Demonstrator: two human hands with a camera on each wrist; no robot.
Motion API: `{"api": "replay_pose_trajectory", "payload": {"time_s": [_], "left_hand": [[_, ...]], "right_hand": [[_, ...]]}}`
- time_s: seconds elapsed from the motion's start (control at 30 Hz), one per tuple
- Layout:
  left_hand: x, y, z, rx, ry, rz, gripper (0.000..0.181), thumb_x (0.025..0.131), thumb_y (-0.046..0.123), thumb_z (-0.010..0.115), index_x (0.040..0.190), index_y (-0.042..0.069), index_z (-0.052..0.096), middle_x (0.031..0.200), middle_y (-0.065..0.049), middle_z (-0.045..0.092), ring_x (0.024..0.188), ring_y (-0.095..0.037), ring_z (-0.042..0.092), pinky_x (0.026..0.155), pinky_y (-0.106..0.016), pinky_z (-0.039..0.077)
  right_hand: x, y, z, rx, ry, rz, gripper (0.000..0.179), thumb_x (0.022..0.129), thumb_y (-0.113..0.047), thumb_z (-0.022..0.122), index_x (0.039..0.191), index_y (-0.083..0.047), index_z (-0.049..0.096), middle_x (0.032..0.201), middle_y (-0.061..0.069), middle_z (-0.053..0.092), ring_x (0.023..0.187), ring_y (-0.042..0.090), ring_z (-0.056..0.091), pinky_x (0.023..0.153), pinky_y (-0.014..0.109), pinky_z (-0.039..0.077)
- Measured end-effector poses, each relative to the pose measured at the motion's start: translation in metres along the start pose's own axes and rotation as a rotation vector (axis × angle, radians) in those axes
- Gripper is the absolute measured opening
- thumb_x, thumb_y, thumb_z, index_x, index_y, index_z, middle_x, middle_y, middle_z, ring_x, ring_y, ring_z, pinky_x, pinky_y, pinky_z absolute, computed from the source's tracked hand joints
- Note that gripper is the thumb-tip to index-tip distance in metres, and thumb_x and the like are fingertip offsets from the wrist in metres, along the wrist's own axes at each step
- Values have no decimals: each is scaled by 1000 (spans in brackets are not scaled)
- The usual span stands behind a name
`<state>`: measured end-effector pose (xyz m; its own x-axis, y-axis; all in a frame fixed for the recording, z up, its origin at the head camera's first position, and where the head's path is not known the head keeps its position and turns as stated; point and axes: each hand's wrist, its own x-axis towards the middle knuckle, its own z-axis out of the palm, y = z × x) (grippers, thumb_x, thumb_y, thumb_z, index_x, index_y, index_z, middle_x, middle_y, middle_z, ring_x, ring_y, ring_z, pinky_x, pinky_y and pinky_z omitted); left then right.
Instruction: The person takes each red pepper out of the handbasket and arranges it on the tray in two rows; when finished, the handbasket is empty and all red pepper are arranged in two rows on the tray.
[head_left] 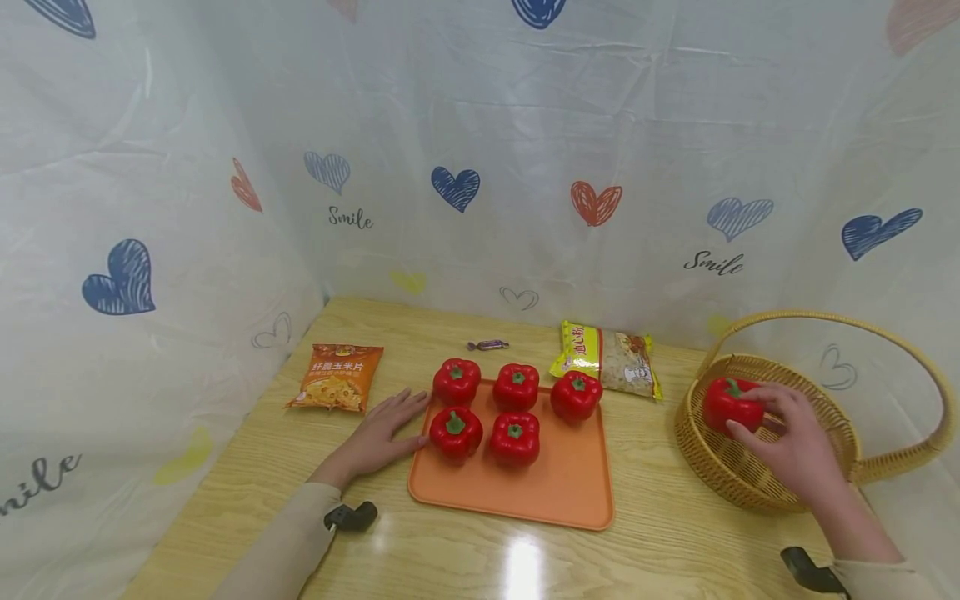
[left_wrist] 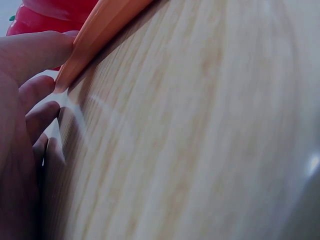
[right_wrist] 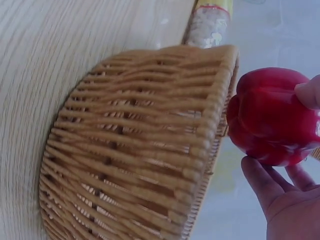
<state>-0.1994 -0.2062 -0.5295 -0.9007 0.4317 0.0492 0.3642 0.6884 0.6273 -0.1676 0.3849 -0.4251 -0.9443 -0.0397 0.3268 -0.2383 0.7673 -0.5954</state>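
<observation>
My right hand [head_left: 798, 446] grips a red bell pepper [head_left: 726, 406] over the wicker basket [head_left: 693, 454]. The right wrist view shows that pepper [right_wrist: 272, 115] above the basket's rim, between thumb and fingers. On the left, my left hand [head_left: 382, 437] rests on the table with its fingers extended, touching the left edge of the orange tray [head_left: 555, 492]. In the left wrist view the thumb [left_wrist: 40, 52] lies against the tray's edge [left_wrist: 95, 37]. Several red bell peppers [head_left: 515, 439] sit upright in two rows on the tray, toward its back and left.
An orange snack bag [head_left: 339, 377] lies left of the tray. Behind the tray are a small purple-wrapped candy [head_left: 488, 344] and a yellow-and-clear food packet [head_left: 609, 358]. The basket's tall handle [head_left: 918, 354] arches over its right side. A patterned curtain [head_left: 525, 125] hangs behind the table.
</observation>
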Motion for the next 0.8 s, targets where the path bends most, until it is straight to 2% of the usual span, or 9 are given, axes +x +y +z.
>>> {"api": "replay_pose_trajectory", "payload": {"time_s": [0.03,0.1,0.5,0.8], "left_hand": [[0,0,0,0,0,0,71,98,50,63,158,18,41,164,-1,34,155,-32,16,123,-59,11],[0,0,0,0,0,1,71,98,50,63,158,19,41,164,-1,34,155,-32,16,123,-58,11],[0,-1,1,-3,1,-3,72,98,50,62,158,19,41,164,-1,34,155,-32,16,123,-59,11],[0,1,0,18,17,17,70,98,47,63,157,16,42,163,-5,37,154,-36,18,123,-60,13]], "right_hand": [[0,-1,1,9,4,-5,41,85,-2,82,117,7,58,129,24,43,99,-18,38,74,-2,43],[-1,-3,3,24,7,-13,41,84,-1,82,115,7,58,129,22,42,99,-20,38,74,-2,43],[-4,-19,14,61,-11,-54,41,83,0,83,115,7,59,130,20,42,102,-19,42,78,-1,44],[-6,-29,27,98,-3,-122,37,79,5,84,110,4,64,132,18,48,114,-13,36,81,-2,43]]}}
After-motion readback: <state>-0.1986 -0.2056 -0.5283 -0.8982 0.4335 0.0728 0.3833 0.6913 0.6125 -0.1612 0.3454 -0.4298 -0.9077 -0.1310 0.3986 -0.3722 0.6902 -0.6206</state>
